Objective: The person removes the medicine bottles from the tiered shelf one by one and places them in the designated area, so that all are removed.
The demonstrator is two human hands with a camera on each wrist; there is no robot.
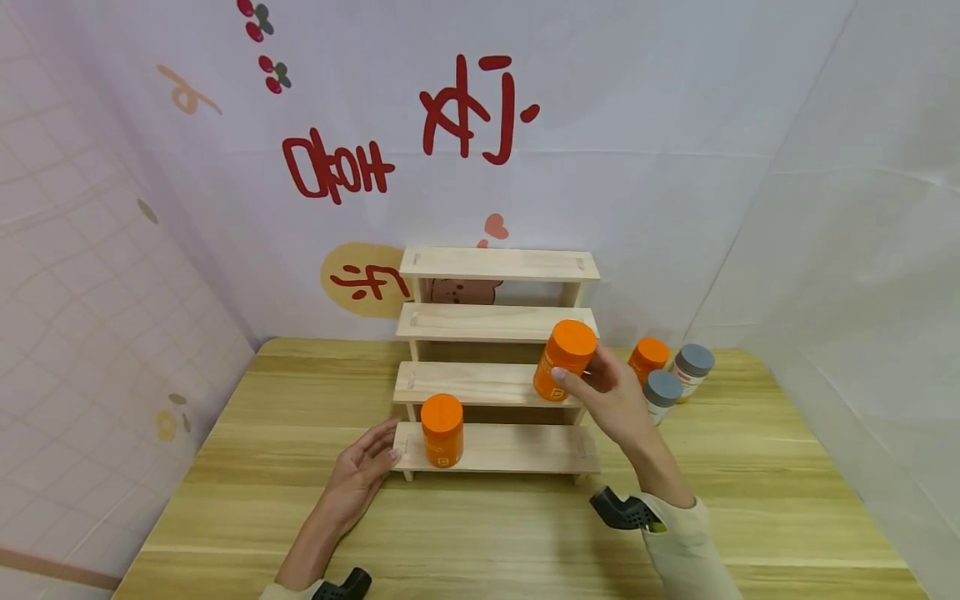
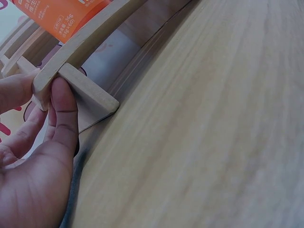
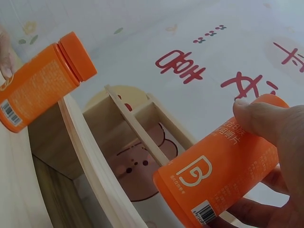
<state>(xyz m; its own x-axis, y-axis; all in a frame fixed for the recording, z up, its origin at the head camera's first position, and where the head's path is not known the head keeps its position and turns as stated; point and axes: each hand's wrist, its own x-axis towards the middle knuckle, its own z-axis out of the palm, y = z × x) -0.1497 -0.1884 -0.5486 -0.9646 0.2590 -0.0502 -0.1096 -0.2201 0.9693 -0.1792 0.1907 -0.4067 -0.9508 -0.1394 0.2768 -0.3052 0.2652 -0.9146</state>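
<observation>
A pale wooden four-step display rack (image 1: 517, 447) stands on the table. My left hand (image 1: 354, 477) pinches the left end of its lowest step, thumb and fingers on either side of the board (image 2: 78, 45). One orange pill bottle (image 1: 442, 435) with an orange lid stands upright on that step, near the left end. My right hand (image 1: 621, 404) grips a second orange bottle (image 3: 209, 166), thumb on the near side and fingers behind. In the head view this bottle is slightly tilted and overlaps the right part of the second step from the bottom.
Right of the rack stand another orange bottle (image 1: 649, 357) and two grey-lidded bottles, one in front (image 1: 662, 398) and one behind (image 1: 692, 367). A white printed cloth (image 1: 637, 150) rises behind the wood-grain table (image 1: 480, 533).
</observation>
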